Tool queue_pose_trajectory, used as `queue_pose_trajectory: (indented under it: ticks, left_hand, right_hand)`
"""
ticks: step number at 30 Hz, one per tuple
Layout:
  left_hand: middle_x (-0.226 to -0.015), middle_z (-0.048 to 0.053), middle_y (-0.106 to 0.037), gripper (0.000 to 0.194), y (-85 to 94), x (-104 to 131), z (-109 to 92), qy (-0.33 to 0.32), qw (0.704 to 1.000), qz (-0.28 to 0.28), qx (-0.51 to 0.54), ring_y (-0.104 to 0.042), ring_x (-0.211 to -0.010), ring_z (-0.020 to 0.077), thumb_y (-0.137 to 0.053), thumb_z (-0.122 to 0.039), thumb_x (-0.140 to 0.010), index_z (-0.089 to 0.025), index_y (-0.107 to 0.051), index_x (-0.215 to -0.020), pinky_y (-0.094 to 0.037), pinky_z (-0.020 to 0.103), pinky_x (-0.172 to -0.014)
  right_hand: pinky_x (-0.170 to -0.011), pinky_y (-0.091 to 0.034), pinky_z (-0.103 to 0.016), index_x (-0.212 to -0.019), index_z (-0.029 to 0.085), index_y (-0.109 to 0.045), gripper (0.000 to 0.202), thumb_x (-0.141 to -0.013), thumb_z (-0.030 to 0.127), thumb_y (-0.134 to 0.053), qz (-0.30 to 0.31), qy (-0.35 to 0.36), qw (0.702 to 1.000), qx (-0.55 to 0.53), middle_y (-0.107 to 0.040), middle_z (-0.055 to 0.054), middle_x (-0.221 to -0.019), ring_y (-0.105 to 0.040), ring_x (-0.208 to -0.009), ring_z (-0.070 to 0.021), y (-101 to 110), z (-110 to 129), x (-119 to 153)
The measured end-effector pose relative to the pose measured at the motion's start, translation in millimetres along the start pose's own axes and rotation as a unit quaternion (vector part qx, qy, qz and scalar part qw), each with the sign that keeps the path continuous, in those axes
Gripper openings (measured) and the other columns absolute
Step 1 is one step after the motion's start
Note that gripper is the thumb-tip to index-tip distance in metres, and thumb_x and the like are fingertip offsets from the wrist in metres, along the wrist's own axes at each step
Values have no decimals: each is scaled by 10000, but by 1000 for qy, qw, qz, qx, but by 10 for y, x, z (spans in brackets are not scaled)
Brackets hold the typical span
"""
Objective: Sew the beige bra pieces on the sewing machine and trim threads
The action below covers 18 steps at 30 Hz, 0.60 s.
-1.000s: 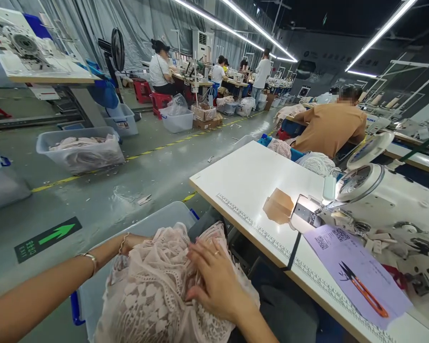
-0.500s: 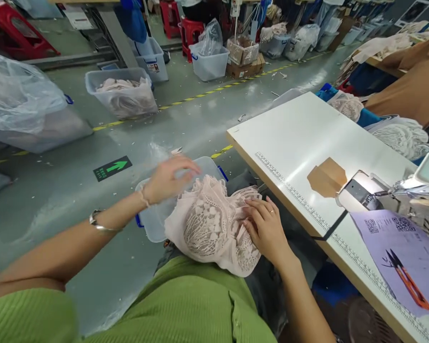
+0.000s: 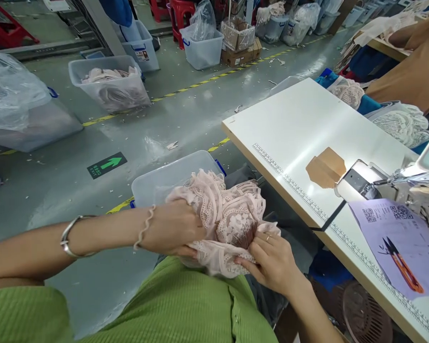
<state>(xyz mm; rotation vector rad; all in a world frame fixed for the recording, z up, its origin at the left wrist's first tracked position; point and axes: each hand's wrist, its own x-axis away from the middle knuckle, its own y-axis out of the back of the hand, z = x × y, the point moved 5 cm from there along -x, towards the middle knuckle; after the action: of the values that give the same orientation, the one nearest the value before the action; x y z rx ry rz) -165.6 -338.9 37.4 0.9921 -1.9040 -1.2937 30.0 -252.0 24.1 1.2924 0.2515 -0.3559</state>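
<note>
A bundle of pale pink lace garments [image 3: 236, 219] lies on the lap, its near edge against the green top. My left hand [image 3: 178, 228] is closed on the bundle's left side, with the fingertips partly hidden in the fabric. On the right side, my right hand [image 3: 270, 257] grips the lace cloth between thumb and fingers. Behind the bundle sits a clear plastic bin [image 3: 171, 166] with blue handles, partly covered by the lace.
To the right, a white table [image 3: 300, 124] holds a brown paper piece [image 3: 326, 167], a sewing machine [image 3: 361, 181], a purple sheet [image 3: 375, 243] and orange snips [image 3: 403, 267]. Bins of fabric [image 3: 114, 85] stand on the floor at the upper left.
My left hand has come down from above the bin onto the bundle and closed on it. My right hand now grips the fabric. The lace is more folded and bunched. The view has shifted slightly.
</note>
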Motion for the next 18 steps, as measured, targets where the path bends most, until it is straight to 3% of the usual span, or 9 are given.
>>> queue_pose_trajectory:
  ticks: [3,5,7,10,12,15,17,18]
  left_hand:
    - [-592,-2,-641,267,91,83,161,91,995,36,5,-566,-491,194,-761,-458,-788,-232,-623,-759,-320,316,-523]
    - [-619,-15,-644,280,67,55,219,103,993,53,-24,-556,-495,183,-827,-359,-734,-225,-632,-882,-308,306,-532]
    - [-716,0,-680,487,-35,-31,213,80,992,66,-68,-587,-569,191,-870,-306,-684,-216,-621,-1093,-343,303,-569]
    - [-906,58,-704,708,-212,-183,163,44,989,58,-128,-627,-752,234,-884,-449,-654,-215,-587,-1253,-410,332,-673]
    - [-978,88,-690,643,-259,-249,145,36,988,38,-147,-621,-874,267,-864,-538,-647,-198,-647,-1148,-430,367,-753]
    - [-1125,117,-668,503,-175,-273,100,8,991,-4,-136,-576,-1078,312,-871,-534,-635,-193,-688,-955,-411,414,-913]
    - [-1179,114,-672,442,-83,-264,22,-43,993,-15,-108,-574,-1121,311,-868,-515,-649,-196,-693,-900,-390,417,-983]
    - [-1132,107,-695,407,-50,-264,-25,-71,993,-7,-90,-603,-1074,294,-854,-510,-672,-196,-693,-873,-402,406,-978]
  right_hand:
    - [-519,-342,-295,-880,187,-581,333,-1029,453,-446,50,-62,997,24,-570,-12,-640,-540,-556,-165,-41,-111,-210]
    - [-514,-343,-294,-1148,172,-578,359,-992,490,-522,114,-92,988,50,-642,-50,-798,-589,-604,-185,-159,-187,-348]
    - [-516,-371,-294,-1280,201,-540,491,-919,518,-644,170,-113,976,73,-648,-87,-944,-622,-669,-208,-292,-240,-427]
    - [-599,-481,-338,-1056,190,-635,419,-824,517,-758,193,-119,970,87,-603,-112,-970,-633,-805,-261,-398,-259,-420]
    - [-700,-536,-409,-893,174,-635,368,-796,494,-789,165,-92,978,85,-593,-122,-961,-613,-912,-302,-373,-229,-353]
    - [-914,-529,-478,-901,158,-634,292,-866,431,-732,111,-26,993,35,-626,-136,-1021,-587,-1057,-315,-246,-148,-194]
    - [-979,-502,-450,-923,163,-625,229,-948,391,-631,107,4,994,-19,-654,-103,-975,-621,-1011,-264,-152,-113,-71]
    - [-928,-518,-420,-899,174,-615,229,-972,390,-594,118,3,992,-35,-657,-77,-901,-640,-927,-238,-110,-118,-13]
